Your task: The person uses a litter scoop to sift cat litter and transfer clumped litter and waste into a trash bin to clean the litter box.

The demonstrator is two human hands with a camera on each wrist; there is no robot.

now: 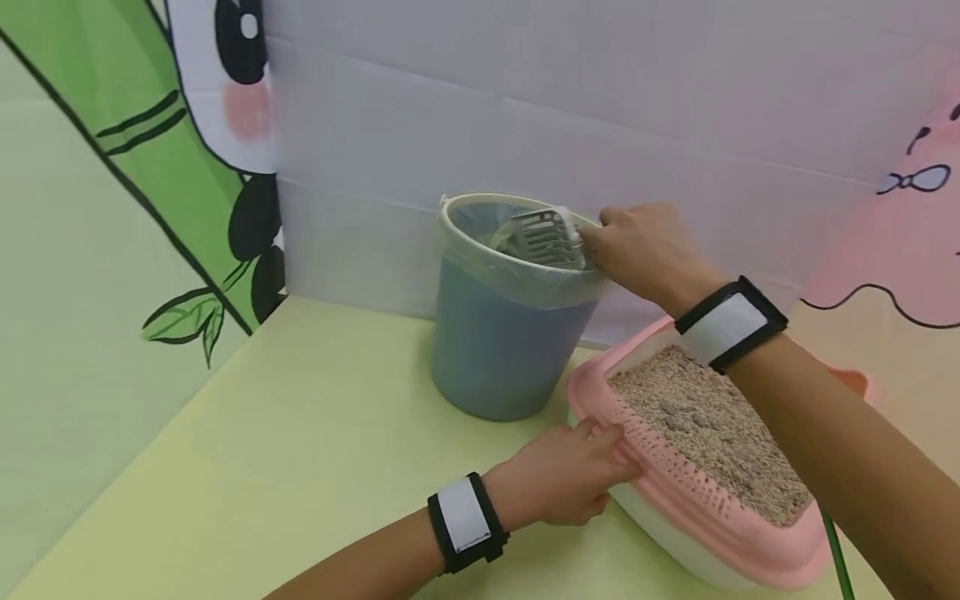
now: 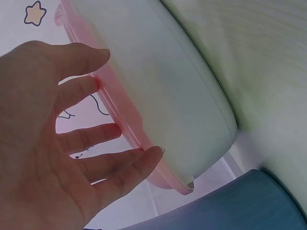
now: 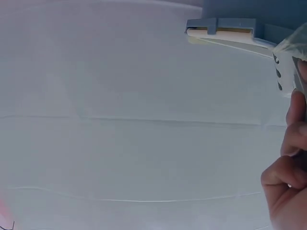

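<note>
Fingers (image 1: pixel 600 237) of right hand (image 1: pixel 647 250) curled round the handle of one white slotted plastic litter scoop (image 1: pixel 543 236), scoop head held tilted over the open mouth of one blue round plastic bin (image 1: pixel 498 350) lined with a clear plastic bag (image 1: pixel 525 279). Bag edge folded down over the bin rim. In the right wrist view, only a few curled fingers (image 3: pixel 288 187) at the frame edge, beside a sliver of the scoop (image 3: pixel 280 72) and the bin rim (image 3: pixel 225 28).

Fingers (image 1: pixel 603 437) of left hand (image 1: pixel 558 479) nearly straight, laid over the near corner of one pink perforated plastic sieve tray (image 1: pixel 675 492); thumb below the rim. In the left wrist view, four fingertips (image 2: pixel 153 155) touching the pink edge (image 2: pixel 120 115), pressing more than clamping.

Pink tray seated on one white plastic litter basin (image 2: pixel 182 100), filled with pale grainy litter (image 1: pixel 712 429), a few greyish clumps on top near the middle. Basin standing just beside the bin, on the pale yellow tabletop (image 1: pixel 285 442).

One black-and-white strap on each wrist, two in all (image 1: pixel 467 521) (image 1: pixel 729 323). Behind the bin, a white corrugated panel (image 1: pixel 525 108). To the left, a green bamboo-and-panda backdrop (image 1: pixel 150 167); to the right, a pink cartoon backdrop (image 1: pixel 907 242).
</note>
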